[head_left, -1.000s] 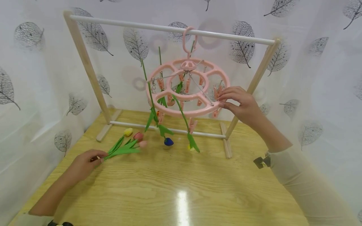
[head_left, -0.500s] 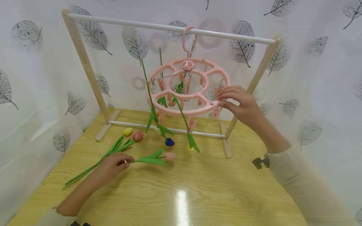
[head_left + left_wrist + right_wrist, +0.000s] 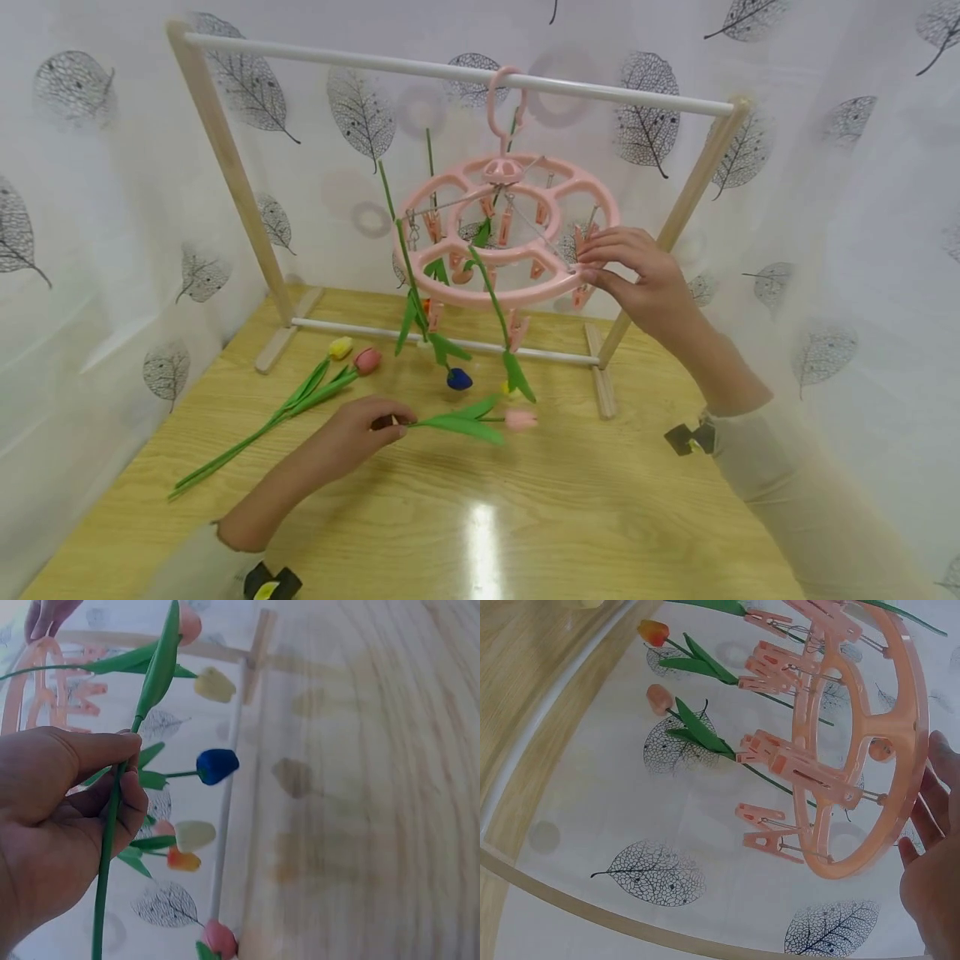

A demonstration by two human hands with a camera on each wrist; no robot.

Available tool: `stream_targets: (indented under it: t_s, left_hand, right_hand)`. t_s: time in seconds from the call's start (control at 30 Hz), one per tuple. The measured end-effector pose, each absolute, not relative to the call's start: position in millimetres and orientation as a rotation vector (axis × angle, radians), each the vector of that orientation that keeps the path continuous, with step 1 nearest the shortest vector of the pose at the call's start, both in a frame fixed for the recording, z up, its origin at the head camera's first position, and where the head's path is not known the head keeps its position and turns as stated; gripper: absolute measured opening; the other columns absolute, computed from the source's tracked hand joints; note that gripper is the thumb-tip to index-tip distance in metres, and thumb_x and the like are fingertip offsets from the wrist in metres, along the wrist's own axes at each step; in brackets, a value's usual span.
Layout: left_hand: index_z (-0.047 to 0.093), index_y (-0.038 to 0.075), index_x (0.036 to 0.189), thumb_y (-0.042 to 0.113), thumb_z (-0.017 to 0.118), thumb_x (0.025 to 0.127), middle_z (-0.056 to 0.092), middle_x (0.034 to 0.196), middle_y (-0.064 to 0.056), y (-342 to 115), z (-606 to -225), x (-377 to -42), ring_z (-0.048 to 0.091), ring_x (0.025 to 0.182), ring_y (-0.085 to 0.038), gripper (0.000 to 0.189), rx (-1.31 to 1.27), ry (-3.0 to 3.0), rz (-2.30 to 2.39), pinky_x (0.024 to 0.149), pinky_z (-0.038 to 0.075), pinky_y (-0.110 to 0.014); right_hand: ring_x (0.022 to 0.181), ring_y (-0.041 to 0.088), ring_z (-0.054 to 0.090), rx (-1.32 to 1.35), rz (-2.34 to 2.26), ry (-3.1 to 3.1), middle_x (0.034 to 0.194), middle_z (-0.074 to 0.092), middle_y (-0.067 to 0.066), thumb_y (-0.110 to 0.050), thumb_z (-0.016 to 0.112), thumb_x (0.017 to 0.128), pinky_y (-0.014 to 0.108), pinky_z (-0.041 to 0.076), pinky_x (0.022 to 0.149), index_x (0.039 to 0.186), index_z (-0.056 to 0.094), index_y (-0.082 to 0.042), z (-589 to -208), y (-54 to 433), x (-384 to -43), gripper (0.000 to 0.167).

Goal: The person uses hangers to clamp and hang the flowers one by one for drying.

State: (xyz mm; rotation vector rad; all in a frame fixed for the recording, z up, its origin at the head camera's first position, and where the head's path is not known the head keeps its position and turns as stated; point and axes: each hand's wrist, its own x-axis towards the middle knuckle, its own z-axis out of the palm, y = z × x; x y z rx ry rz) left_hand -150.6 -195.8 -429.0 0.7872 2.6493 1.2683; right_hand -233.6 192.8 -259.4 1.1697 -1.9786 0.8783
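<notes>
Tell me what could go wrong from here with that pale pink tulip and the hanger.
Held only by its stem in the left hand, the pale pink tulip might twist or slip. Lifted toward the round pink hanger, it could snag the blue tulip hanging nearby. The hanger hangs by one hook from the white bar, so a tug by the right hand at its edge could set it swinging.

Cropped at the bottom of the head view: left sleeve and right sleeve; mostly hidden behind a leaf: a yellow tulip. Cut by the wrist views' edges: left hand, its pinched stem, right hand.
</notes>
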Motion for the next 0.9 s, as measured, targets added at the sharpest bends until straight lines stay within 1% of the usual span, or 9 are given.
stream_targets:
  t_s: [0.07,0.17,0.27,0.3,0.43,0.53,0.63,0.73,0.9]
  left_hand:
    - [0.072,0.016,0.116,0.017,0.062,0.101,0.069,0.108,-0.005,-189.4,-425.3,-151.8,0.056,0.087,-0.011,0.018,0.812,2.649,1.263,0.073,0.052,-0.025]
    - [0.072,0.017,0.115,0.017,0.062,0.101,0.070,0.108,-0.002,-177.7,-419.6,-153.2,0.058,0.089,-0.009,0.017,0.848,2.658,1.253,0.076,0.053,-0.025]
    - [0.072,0.018,0.116,0.018,0.062,0.101,0.069,0.109,0.002,-165.2,-411.8,-154.4,0.058,0.090,-0.009,0.017,0.880,2.674,1.253,0.077,0.054,-0.025]
    - [0.072,0.018,0.116,0.018,0.062,0.101,0.069,0.108,0.003,-161.2,-408.7,-154.9,0.058,0.090,-0.009,0.017,0.893,2.681,1.251,0.077,0.054,-0.025]
    - [0.072,0.018,0.116,0.015,0.063,0.101,0.069,0.107,0.004,-143.5,-397.1,-158.2,0.060,0.090,-0.009,0.018,0.959,2.697,1.234,0.077,0.054,-0.025]
    - [0.073,0.017,0.113,0.014,0.064,0.100,0.069,0.106,0.003,-130.8,-388.7,-160.1,0.061,0.090,-0.008,0.016,1.024,2.703,1.223,0.077,0.054,-0.024]
    - [0.073,0.016,0.111,0.012,0.064,0.100,0.068,0.105,0.002,-120.3,-381.6,-160.9,0.061,0.089,-0.008,0.015,1.101,2.678,1.244,0.077,0.055,-0.024]
    - [0.073,0.015,0.111,0.012,0.064,0.100,0.068,0.105,0.001,-112.2,-375.8,-161.2,0.062,0.089,-0.008,0.015,1.183,2.659,1.264,0.077,0.055,-0.023]
    - [0.073,0.014,0.113,0.012,0.065,0.099,0.067,0.104,0.003,-100.8,-367.4,-162.8,0.061,0.091,-0.008,0.016,1.287,2.689,1.233,0.079,0.055,-0.023]
  right_hand:
    - [0.117,0.024,0.061,1.111,0.934,-1.977,0.108,0.073,0.015,0.017,0.078,0.073,0.033,0.041,0.111,0.101,0.075,0.005,-259.8,191.4,-228.3,0.031]
    - [0.120,0.020,0.060,1.025,1.176,-1.928,0.111,0.073,0.005,0.016,0.073,0.080,0.032,0.041,0.112,0.103,0.072,0.010,-260.6,187.3,-209.1,0.023]
    - [0.118,0.022,0.062,1.009,1.413,-1.848,0.112,0.073,0.001,0.014,0.068,0.087,0.030,0.045,0.109,0.105,0.069,0.015,-266.0,180.6,-183.1,0.018]
    - [0.118,0.024,0.062,1.040,1.459,-1.831,0.111,0.073,0.005,0.012,0.068,0.089,0.030,0.046,0.108,0.105,0.068,0.016,-269.4,178.0,-174.9,0.017]
    - [0.115,0.021,0.064,1.199,1.426,-1.908,0.114,0.071,0.011,0.006,0.070,0.090,0.027,0.051,0.102,0.107,0.071,0.008,-289.2,168.6,-150.0,0.018]
    - [0.115,0.017,0.063,1.272,1.363,-1.998,0.115,0.070,0.011,0.008,0.072,0.088,0.026,0.051,0.101,0.110,0.072,0.001,-305.8,162.4,-141.7,0.024]
    - [0.117,0.013,0.062,1.221,1.318,-2.140,0.119,0.069,0.009,0.008,0.072,0.087,0.024,0.051,0.100,0.113,0.072,-0.007,-321.7,158.5,-139.5,0.031]
    - [0.117,0.013,0.062,1.144,1.318,-2.295,0.123,0.067,0.006,0.003,0.072,0.089,0.024,0.054,0.094,0.118,0.071,-0.012,-334.7,155.1,-139.8,0.032]
    - [0.111,0.019,0.065,1.126,1.153,-2.457,0.130,0.065,0.004,-0.007,0.073,0.091,0.031,0.057,0.090,0.126,0.068,-0.012,-347.3,149.8,-143.6,0.036]
